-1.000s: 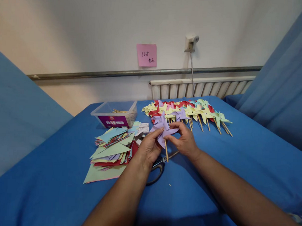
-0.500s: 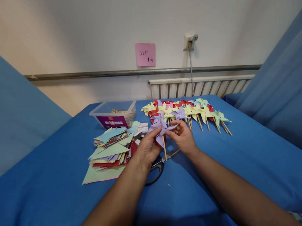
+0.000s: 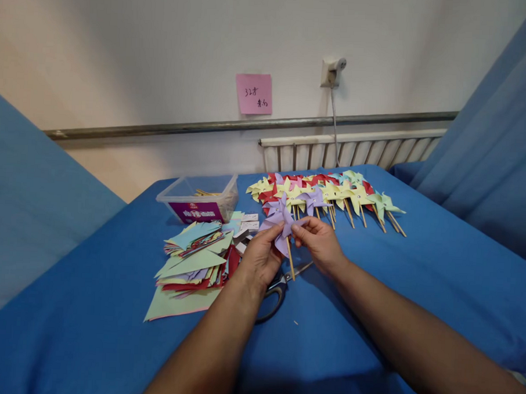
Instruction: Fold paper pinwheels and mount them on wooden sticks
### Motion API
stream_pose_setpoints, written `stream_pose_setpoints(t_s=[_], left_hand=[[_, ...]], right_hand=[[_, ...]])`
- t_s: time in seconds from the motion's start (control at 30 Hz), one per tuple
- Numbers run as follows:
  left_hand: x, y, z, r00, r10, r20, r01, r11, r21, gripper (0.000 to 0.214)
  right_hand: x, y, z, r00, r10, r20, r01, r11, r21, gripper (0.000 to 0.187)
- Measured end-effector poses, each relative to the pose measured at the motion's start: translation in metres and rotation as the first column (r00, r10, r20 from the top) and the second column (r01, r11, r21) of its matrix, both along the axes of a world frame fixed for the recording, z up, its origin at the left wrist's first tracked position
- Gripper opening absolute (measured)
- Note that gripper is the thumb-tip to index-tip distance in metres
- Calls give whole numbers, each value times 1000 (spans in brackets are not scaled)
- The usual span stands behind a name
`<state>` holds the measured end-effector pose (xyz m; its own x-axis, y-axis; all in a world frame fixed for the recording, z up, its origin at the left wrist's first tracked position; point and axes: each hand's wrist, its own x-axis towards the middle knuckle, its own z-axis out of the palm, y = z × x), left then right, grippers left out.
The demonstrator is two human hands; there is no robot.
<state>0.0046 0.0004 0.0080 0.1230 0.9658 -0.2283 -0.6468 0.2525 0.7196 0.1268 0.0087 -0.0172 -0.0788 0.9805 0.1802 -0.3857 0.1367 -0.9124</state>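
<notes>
Versus half a second ago: the right hand point(image 3: 322, 244) has drawn its thumb and forefinger together at the right-hand blade of the purple pinwheel point(image 3: 283, 224); stick point(image 3: 291, 261) now slants slightly more, lower end shifted right. Left hand point(image 3: 261, 256) remains clamped on the pinwheel's left side. Pinwheel: folded paper blades, pale wooden stick pointing down, held above the counter point(image 3: 348, 328), over the scissors point(image 3: 276, 296).
</notes>
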Motion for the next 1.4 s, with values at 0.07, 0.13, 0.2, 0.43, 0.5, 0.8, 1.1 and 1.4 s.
stream_pose_setpoints(t_s=[0.07,0.13,0.2,0.43,0.5,0.8,1.1,1.4], left_hand=[[0,0,0,1000,6,-10,-6,1000,-8,17],[0,0,1,1000,25,-16,-25,1000,-13,20],[-1,0,3,999,43,-20,-43,999,-5,22],[-1,1,4,997,75,-34,-75,997,-15,24],[0,1,4,995,94,-31,-94,996,-12,25],[0,-1,3,998,61,-15,-61,998,10,18],[2,-2,5,998,61,6,-61,998,-36,16],[2,2,-6,999,49,-5,-49,997,-57,15]], right_hand=[[1,0,0,999,11,-39,-12,1000,-21,27],[1,-1,2,996,15,-87,-20,998,-51,29],[3,-2,4,993,4,-121,-14,997,-80,30],[7,2,2,988,-43,-147,32,997,-76,32],[7,2,1,989,-30,-145,19,997,-81,36],[1,2,0,997,-69,46,68,997,23,33],[-1,3,-4,1000,-17,15,17,1000,-14,36],[-5,0,-1,993,-85,87,83,996,22,37]])
